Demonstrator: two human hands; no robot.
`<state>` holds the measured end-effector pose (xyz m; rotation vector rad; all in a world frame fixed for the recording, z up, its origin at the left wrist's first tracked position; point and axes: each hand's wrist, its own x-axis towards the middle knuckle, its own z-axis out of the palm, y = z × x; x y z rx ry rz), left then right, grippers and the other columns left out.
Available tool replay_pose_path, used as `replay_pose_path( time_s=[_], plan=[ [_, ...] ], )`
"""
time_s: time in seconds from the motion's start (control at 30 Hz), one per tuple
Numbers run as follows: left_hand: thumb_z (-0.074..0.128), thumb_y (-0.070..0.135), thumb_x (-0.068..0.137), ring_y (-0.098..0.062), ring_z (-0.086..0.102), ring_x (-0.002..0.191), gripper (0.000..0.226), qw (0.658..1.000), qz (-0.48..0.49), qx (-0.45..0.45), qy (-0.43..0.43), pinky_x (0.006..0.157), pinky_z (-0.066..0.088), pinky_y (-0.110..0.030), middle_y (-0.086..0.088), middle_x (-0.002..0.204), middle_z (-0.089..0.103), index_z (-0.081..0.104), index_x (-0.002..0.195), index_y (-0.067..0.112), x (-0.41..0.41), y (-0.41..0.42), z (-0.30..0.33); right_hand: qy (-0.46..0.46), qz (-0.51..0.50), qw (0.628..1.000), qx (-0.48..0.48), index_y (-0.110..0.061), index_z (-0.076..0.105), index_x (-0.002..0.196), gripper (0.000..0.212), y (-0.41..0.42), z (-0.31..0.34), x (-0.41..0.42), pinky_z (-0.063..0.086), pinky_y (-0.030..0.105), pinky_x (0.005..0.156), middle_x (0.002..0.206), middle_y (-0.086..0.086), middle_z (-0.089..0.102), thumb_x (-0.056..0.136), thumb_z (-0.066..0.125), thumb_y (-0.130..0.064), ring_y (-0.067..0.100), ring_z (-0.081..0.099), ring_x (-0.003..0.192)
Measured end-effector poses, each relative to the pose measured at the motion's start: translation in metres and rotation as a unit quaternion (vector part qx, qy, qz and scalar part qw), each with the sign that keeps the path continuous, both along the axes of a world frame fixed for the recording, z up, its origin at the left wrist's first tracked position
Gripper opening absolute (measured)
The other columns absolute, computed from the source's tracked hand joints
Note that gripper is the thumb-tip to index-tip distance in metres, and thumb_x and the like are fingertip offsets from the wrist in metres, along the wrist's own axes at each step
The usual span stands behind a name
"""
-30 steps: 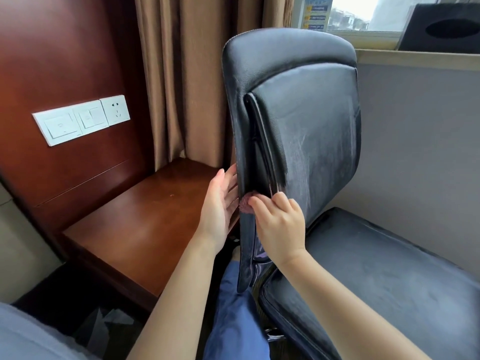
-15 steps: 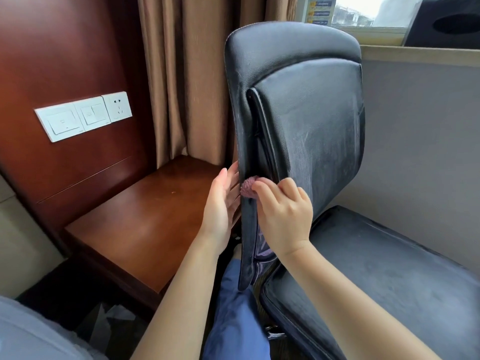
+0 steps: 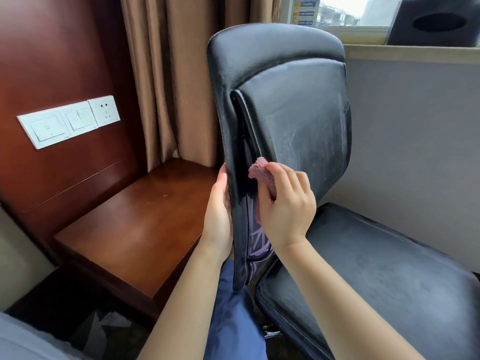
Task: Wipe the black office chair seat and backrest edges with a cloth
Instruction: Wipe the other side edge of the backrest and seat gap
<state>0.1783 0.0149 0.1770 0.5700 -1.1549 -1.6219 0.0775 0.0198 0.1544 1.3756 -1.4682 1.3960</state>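
Wiping pose: right hand (image 3: 285, 209) pinches pink cloth (image 3: 261, 173) against side edge of black backrest (image 3: 293, 120), low on its left seam. Left hand (image 3: 218, 216), fingers straight, presses flat on backrest's outer side. Dusty seat (image 3: 376, 268) lies below right. Wooden side table (image 3: 135, 224) stands left, beside brown curtain (image 3: 176, 74).

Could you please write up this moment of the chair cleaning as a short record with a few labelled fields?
Setting: black office chair beside a wooden side table, brown curtain behind
Backrest: upright, seen from its side edge, with pale streaks on its face
Seat: dusty-looking
Left hand: flat against the outer side of the backrest edge, steadying it
Right hand: holds a pink cloth against the groove at the backrest edge
Wall: white switch and socket panel on the wood panelling
Windowsill: black tissue box
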Motion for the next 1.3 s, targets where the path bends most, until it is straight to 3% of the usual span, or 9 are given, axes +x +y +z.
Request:
replay_pose_path(
  time_s=[0.13, 0.3, 0.43, 0.57, 0.67, 0.8, 1.03, 1.17, 1.3],
  plan=[
    [0.022, 0.025, 0.104, -0.001, 0.067, 0.084, 0.042, 1.000, 0.010, -0.004, 0.012, 0.067, 0.051, -0.013, 0.008, 0.092, 0.073, 0.064, 0.105, 0.022, 0.001, -0.001, 0.000, -0.025, 0.012, 0.999, 0.037, -0.011, 0.069, 0.101, 0.020, -0.002, -0.019, -0.001, 0.044, 0.025, 0.059, 0.095, 0.002, 0.068, 0.080, 0.069, -0.010, 0.020, 0.056, 0.076],
    [0.022, 0.026, 0.104, 0.001, 0.065, 0.093, 0.040, 0.999, 0.033, -0.015, -0.004, 0.071, 0.050, -0.012, 0.015, 0.099, 0.072, 0.061, 0.108, 0.029, 0.004, -0.002, -0.003, -0.069, 0.017, 0.995, 0.066, -0.003, 0.069, 0.099, 0.020, 0.012, -0.049, -0.002, 0.044, 0.024, 0.072, 0.098, 0.006, 0.069, 0.081, 0.063, -0.008, 0.027, 0.062, 0.078],
    [0.024, 0.023, 0.104, 0.002, 0.066, 0.080, 0.037, 0.999, 0.029, -0.017, 0.001, 0.063, 0.050, -0.012, 0.013, 0.087, 0.072, 0.060, 0.109, 0.022, 0.000, -0.003, -0.001, -0.094, 0.051, 0.993, 0.045, -0.002, 0.068, 0.095, 0.020, 0.003, -0.012, 0.002, 0.041, 0.022, 0.072, 0.090, 0.006, 0.070, 0.082, 0.059, -0.015, 0.027, 0.063, 0.076],
    [0.026, 0.023, 0.104, 0.000, 0.066, 0.079, 0.036, 0.999, 0.031, -0.006, 0.011, 0.064, 0.050, -0.013, 0.010, 0.086, 0.072, 0.059, 0.116, 0.016, -0.001, -0.003, 0.001, -0.074, 0.043, 0.995, 0.045, -0.001, 0.068, 0.095, 0.023, -0.012, 0.009, 0.004, 0.039, 0.022, 0.072, 0.090, 0.008, 0.070, 0.080, 0.058, -0.015, 0.028, 0.064, 0.076],
    [0.024, 0.023, 0.104, 0.001, 0.066, 0.080, 0.037, 0.999, 0.047, 0.000, 0.007, 0.064, 0.050, -0.012, 0.012, 0.089, 0.072, 0.060, 0.113, 0.021, -0.001, -0.005, -0.001, -0.070, 0.039, 0.996, 0.047, 0.000, 0.068, 0.095, 0.021, -0.001, -0.024, -0.003, 0.046, 0.026, 0.072, 0.091, 0.008, 0.068, 0.082, 0.056, -0.012, 0.026, 0.064, 0.076],
    [0.025, 0.028, 0.104, 0.000, 0.064, 0.093, 0.040, 0.998, 0.056, 0.018, 0.003, 0.073, 0.051, -0.012, 0.010, 0.105, 0.069, 0.054, 0.129, 0.021, -0.001, -0.006, -0.003, -0.104, 0.024, 0.992, 0.063, 0.001, 0.067, 0.091, 0.020, 0.016, -0.066, -0.003, 0.048, 0.026, 0.066, 0.087, 0.008, 0.065, 0.079, 0.056, -0.011, 0.020, 0.058, 0.074],
    [0.024, 0.021, 0.103, 0.001, 0.067, 0.081, 0.036, 0.999, 0.042, -0.011, 0.009, 0.065, 0.050, -0.013, 0.013, 0.087, 0.073, 0.059, 0.112, 0.021, -0.002, -0.003, 0.001, -0.171, 0.061, 0.981, 0.073, -0.006, 0.069, 0.093, 0.017, -0.006, -0.006, 0.006, 0.039, 0.018, 0.064, 0.090, 0.004, 0.063, 0.076, 0.066, -0.009, 0.019, 0.058, 0.073],
    [0.024, 0.023, 0.104, 0.000, 0.065, 0.088, 0.037, 0.998, 0.062, 0.001, 0.001, 0.068, 0.050, -0.013, 0.012, 0.096, 0.071, 0.057, 0.119, 0.022, -0.001, -0.005, -0.003, -0.149, 0.052, 0.984, 0.077, -0.001, 0.069, 0.095, 0.021, 0.002, -0.039, 0.000, 0.045, 0.023, 0.065, 0.089, 0.007, 0.064, 0.075, 0.064, -0.006, 0.020, 0.059, 0.075],
    [0.024, 0.027, 0.104, -0.001, 0.061, 0.098, 0.038, 0.998, 0.064, 0.012, -0.004, 0.072, 0.050, -0.010, 0.012, 0.109, 0.068, 0.055, 0.127, 0.024, -0.001, -0.006, -0.006, -0.192, 0.033, 0.976, 0.094, -0.003, 0.069, 0.091, 0.020, 0.018, -0.071, 0.006, 0.044, 0.023, 0.063, 0.087, 0.005, 0.063, 0.076, 0.060, -0.012, 0.013, 0.055, 0.073]
  ],
)
